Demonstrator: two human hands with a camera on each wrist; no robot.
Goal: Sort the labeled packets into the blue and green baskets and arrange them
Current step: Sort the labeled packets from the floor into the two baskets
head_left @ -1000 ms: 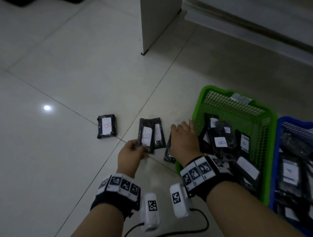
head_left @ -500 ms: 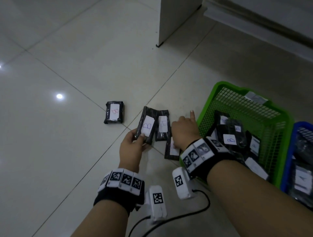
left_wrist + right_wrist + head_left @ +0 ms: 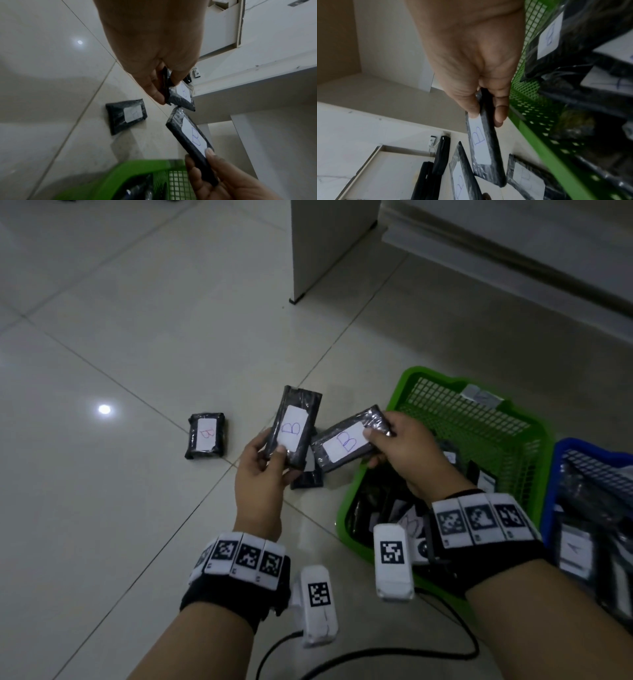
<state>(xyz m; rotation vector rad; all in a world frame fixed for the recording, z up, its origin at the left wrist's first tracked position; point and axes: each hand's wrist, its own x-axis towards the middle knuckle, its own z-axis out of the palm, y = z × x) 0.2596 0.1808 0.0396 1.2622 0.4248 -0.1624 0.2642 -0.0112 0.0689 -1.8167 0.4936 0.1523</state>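
1. The left hand pinched one black B-labeled packet at its lower end, thumb on the white label and fingers behind, holding it nearly upright above the floor.
2. The right hand gripped a second B packet by its right end, thumb on the label edge, the packet slanting toward the first without clearly touching it.
3. Below the raised pair, a dark packet lay on the tiled floor, and a shorter B packet lay apart to the left.
4. The green basket sat just right of the hands, holding packets that mostly showed B labels; the blue basket stood against its far side, also holding packets.
5. The step appeared to be carrying the picked-up pair to a basket; judging by the labels, the next move calls for swinging both right and laying them flat in the green one, then collecting the two on the floor.
6. The left wrist view showed the fingers behind the first packet, hidden from the head camera. The right wrist view showed a label inside the green basket that looked like an A, though too blurred to be sure.
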